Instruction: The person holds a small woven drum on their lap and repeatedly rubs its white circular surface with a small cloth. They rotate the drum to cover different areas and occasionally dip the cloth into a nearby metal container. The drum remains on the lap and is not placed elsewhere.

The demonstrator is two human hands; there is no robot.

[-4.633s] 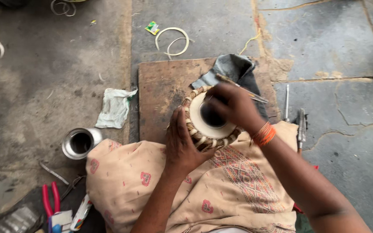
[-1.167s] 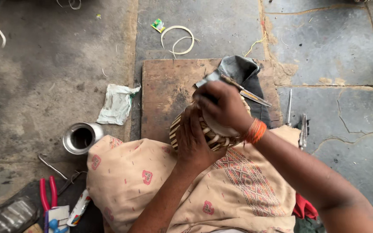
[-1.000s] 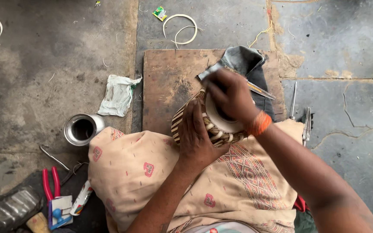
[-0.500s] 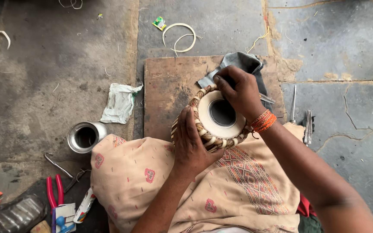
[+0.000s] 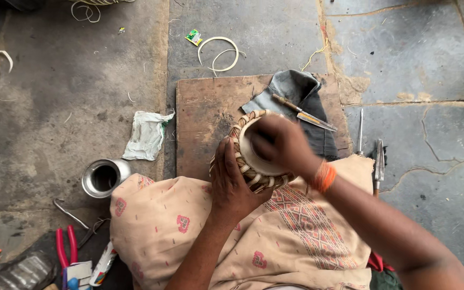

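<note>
Drum (image 5: 253, 161) on lap, left hand (image 5: 232, 182) gripping side; right hand (image 5: 280, 145) blurred over drumhead, grasp unclear.

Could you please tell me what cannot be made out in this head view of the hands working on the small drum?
- Drum skin centre: covered by the blurred right hand.
- Right fingers: motion blur, contact unclear.
- Drum's near side: behind the left hand.
- Red pliers tips: cut off by the bottom edge.
</note>
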